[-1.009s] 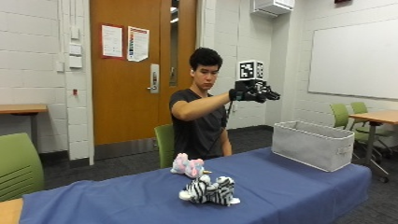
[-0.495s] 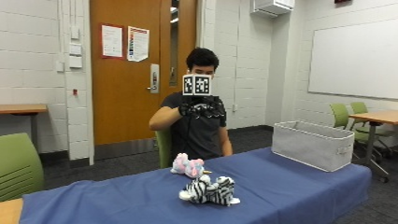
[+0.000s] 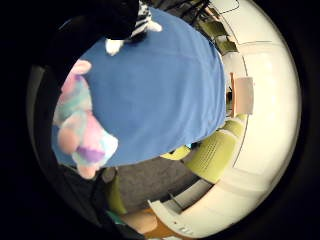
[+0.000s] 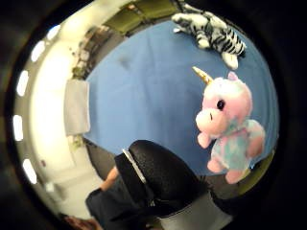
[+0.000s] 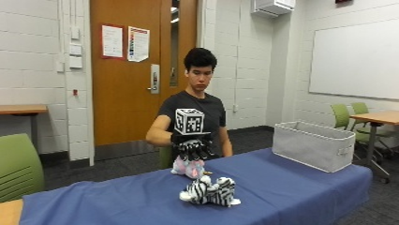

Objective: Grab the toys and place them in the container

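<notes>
A pink and pastel unicorn toy (image 5: 189,167) sits on the blue-covered table (image 5: 293,192) in front of the person. My gloved right hand (image 5: 193,148) hangs just above it, fingers pointing down and spread, holding nothing. A black-and-white zebra toy (image 5: 209,191) lies nearer the table's front edge. The grey fabric container (image 5: 314,146) stands at the table's right end. In the thumb side palm view the unicorn (image 4: 228,127) lies apart from the black thumb (image 4: 158,177), with the zebra (image 4: 211,31) beyond it. The little finger side palm view shows the unicorn (image 3: 77,125) close by on the blue cloth.
A green chair (image 5: 18,166) stands at the left end of the table. More green chairs (image 5: 349,115) and a wooden table (image 5: 380,117) are behind the container. Blue cloth lies bare between the zebra and the container.
My right hand has come back from high on the container's side, passed the person's chest, and dropped to just above the unicorn. The toys and container have not moved.
</notes>
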Demonstrator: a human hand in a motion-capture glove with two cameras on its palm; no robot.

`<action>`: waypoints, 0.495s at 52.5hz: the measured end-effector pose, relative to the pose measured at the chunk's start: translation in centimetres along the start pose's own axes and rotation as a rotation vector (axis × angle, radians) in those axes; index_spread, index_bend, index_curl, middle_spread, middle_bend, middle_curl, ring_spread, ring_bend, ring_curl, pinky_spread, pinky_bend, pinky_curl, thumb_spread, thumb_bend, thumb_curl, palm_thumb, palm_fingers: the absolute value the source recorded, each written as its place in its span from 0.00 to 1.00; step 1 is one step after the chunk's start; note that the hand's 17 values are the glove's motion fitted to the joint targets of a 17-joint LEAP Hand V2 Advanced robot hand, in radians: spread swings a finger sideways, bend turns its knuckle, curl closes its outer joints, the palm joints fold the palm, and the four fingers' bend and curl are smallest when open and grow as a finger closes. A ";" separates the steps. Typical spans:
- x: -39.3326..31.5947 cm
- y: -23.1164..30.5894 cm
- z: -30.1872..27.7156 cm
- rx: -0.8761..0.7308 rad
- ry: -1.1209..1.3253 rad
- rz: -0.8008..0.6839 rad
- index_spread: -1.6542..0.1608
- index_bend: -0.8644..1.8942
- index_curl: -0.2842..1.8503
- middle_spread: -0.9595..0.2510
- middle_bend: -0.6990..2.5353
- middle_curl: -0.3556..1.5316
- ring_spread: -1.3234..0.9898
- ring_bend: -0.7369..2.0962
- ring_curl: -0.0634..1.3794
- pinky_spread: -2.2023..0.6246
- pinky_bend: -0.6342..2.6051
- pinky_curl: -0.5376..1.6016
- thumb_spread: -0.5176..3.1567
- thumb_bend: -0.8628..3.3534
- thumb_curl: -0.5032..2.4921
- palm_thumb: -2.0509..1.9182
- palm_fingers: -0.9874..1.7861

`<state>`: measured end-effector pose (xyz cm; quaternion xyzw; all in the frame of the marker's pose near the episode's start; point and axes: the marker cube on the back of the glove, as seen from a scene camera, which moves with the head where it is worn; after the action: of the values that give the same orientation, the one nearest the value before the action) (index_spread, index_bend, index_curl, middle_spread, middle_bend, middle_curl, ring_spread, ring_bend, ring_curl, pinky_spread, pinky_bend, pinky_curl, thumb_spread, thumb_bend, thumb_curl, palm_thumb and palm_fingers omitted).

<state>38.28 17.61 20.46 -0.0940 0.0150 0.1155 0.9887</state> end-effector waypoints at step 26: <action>3.1 -0.4 7.4 -0.045 -0.065 0.084 0.75 0.34 0.23 0.71 0.28 0.40 0.49 0.34 0.25 0.78 0.47 0.42 0.42 0.19 0.22 0.50 0.33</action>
<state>41.44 19.36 27.61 -0.1115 -0.0156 0.1599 0.9807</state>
